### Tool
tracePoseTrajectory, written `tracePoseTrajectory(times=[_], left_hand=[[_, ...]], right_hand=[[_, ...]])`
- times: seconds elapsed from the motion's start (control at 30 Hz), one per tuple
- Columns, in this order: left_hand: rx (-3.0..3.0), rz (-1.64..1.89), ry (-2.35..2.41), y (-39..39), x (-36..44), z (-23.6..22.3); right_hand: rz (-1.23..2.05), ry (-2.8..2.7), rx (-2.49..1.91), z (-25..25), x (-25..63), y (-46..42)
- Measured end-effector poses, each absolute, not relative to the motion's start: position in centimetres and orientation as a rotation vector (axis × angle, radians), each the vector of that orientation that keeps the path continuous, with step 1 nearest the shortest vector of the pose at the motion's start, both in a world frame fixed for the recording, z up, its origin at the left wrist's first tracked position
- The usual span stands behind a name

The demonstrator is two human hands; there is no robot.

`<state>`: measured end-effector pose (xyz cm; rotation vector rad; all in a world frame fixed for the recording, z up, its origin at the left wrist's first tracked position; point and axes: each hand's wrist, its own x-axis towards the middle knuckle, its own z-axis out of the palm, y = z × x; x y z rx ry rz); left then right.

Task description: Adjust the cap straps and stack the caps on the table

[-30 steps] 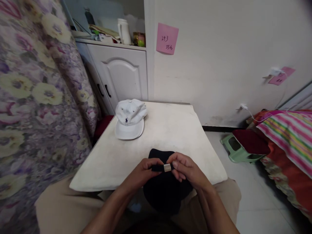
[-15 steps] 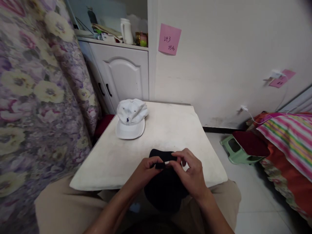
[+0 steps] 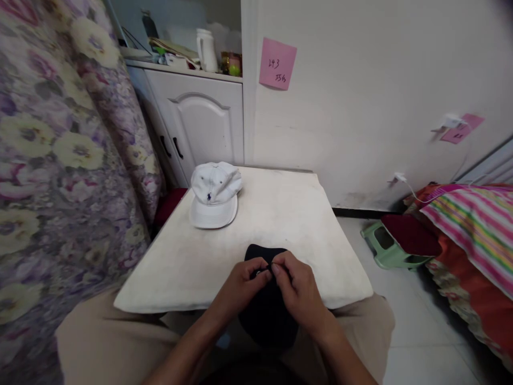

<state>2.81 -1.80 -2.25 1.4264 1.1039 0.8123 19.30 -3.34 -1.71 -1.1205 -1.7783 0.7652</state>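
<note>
A black cap (image 3: 269, 315) lies at the near edge of the table, partly over my lap, with one end resting on the tabletop. My left hand (image 3: 250, 277) pinches a narrow black strap of the cap between thumb and forefinger. Opposite it, my right hand (image 3: 294, 280) pinches the strap too, and the fingertips of both hands almost meet. The fingers hide most of the strap. Farther off on the left of the table sits a white cap (image 3: 216, 192) with a small dark logo, its brim facing me.
The white-covered table (image 3: 288, 214) stands against the wall and a white cabinet (image 3: 204, 115). A floral curtain (image 3: 72, 160) hangs at left. At right are a green stool (image 3: 395, 246) and a bed with a striped cover (image 3: 476, 219).
My right hand has moved left and inward, closing the gap to my left hand. The pale strip that showed between the fingers is now covered. The white cap has stayed in place.
</note>
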Motion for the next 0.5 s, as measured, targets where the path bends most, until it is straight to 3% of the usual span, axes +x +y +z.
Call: tracePoseTrajectory(times=[0.23, 0.5], left_hand=[[1.3, 0.777, 1.049, -1.4, 2.1, -2.2], [1.275, 0.72, 0.991, -1.0, 1.7, -2.6]], right_hand=[[1.165, -1.337, -0.883, -2.0, 20.2, -2.9], [1.205, -1.225, -0.88, -2.4, 20.3, -2.6]])
